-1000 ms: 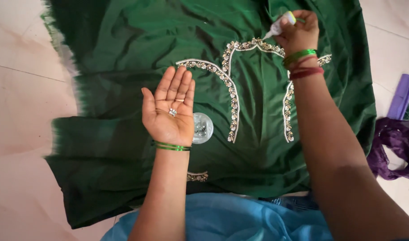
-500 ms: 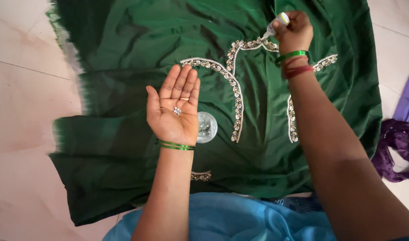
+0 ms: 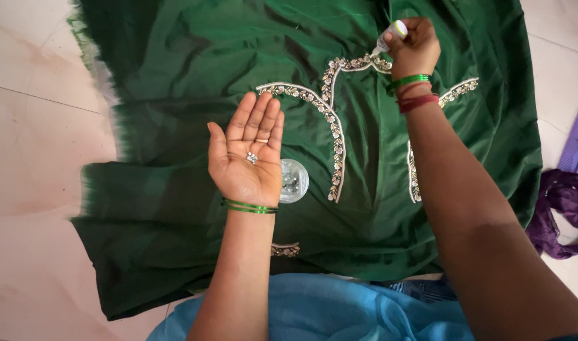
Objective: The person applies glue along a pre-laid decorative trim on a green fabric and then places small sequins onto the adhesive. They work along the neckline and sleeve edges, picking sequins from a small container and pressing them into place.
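Right hand [image 3: 415,47] is gripping a small glue bottle [image 3: 389,38], nozzle tilting down-left onto the far beaded trim [image 3: 355,63] of the green fabric [image 3: 175,126]. Left hand [image 3: 248,155] is lying open, palm up, cupping tiny stones [image 3: 252,157], nearer and left, beside a clear dish [image 3: 293,180].

left hand [image 3: 250,158]: flat, beads [image 3: 252,157] | right hand [image 3: 414,48]: grips glue tube [image 3: 389,37]

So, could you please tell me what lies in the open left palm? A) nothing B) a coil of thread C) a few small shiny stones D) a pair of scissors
C: the left hand is held palm up, with a few small shiny stones resting at its middle.
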